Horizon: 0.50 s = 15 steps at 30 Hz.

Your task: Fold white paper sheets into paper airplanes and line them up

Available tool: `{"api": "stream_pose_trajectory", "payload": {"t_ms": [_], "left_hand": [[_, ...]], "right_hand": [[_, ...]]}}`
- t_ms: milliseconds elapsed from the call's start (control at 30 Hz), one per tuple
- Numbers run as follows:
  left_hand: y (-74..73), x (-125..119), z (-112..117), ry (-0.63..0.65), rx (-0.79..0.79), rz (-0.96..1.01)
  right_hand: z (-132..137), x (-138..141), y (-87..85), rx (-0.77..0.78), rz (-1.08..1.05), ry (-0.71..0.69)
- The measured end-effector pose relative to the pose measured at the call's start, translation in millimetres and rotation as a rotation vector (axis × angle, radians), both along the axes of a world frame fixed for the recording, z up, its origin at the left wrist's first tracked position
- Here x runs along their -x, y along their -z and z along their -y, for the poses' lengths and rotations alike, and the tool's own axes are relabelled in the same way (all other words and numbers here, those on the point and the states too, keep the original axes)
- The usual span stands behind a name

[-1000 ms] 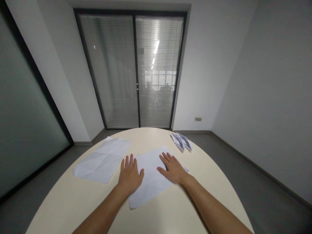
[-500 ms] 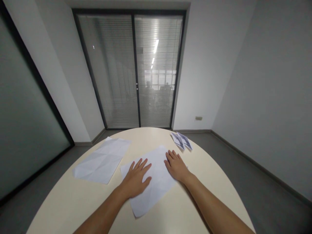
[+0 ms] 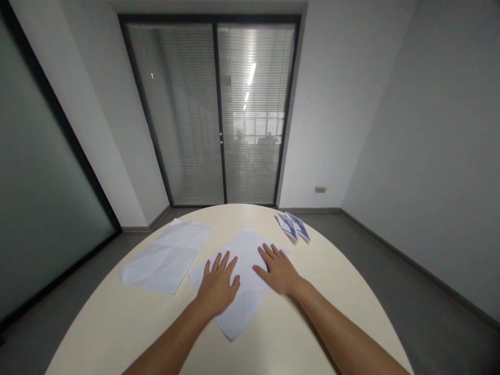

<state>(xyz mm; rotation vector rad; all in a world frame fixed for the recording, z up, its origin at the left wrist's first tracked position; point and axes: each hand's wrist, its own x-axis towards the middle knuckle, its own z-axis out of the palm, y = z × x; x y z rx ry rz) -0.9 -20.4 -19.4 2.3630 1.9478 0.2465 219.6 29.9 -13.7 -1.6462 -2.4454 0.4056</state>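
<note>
A white sheet of paper (image 3: 242,250) lies flat on the cream round table (image 3: 117,333), turned like a diamond with one corner toward me. My left hand (image 3: 217,285) rests palm down on its left half, fingers spread. My right hand (image 3: 278,270) presses flat on its right edge, fingers apart. Neither hand grips anything.
A second creased white sheet (image 3: 166,256) lies to the left. Folded printed paper pieces (image 3: 292,226) sit near the far right table edge. Beyond the table are glass doors with blinds (image 3: 219,109), grey floor and plain walls.
Under both flat hands the sheet has turned clockwise on the table, from a slanted rectangle to a diamond. My left hand shifted right onto the paper; my right hand stayed on its right side.
</note>
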Motion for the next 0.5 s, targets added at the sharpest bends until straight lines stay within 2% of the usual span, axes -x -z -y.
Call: {"api": "stream_pose_trajectory", "payload": {"t_ms": [133, 200, 267, 400, 500], "left_hand": [[3.7, 2, 0, -0.019, -0.006, -0.001], [3.5, 1, 0, -0.045, -0.019, -0.003], [1.2, -2, 0, -0.081, -0.036, -0.004], [-6.3, -8, -1, -0.145, -0.064, -0.007], [-8.9, -9, -2, -0.16, -0.068, -0.007]], "right_hand": [[-8, -5, 0.7, -0.061, 0.043, 0.167], [1, 1, -4.8, -0.125, 0.036, 0.163], [17, 10, -12.5, -0.149, -0.009, 0.057], [46, 28, -23.2, -0.008, -0.081, -0.17], [51, 29, -23.6, 0.055, -0.04, -0.23]]}}
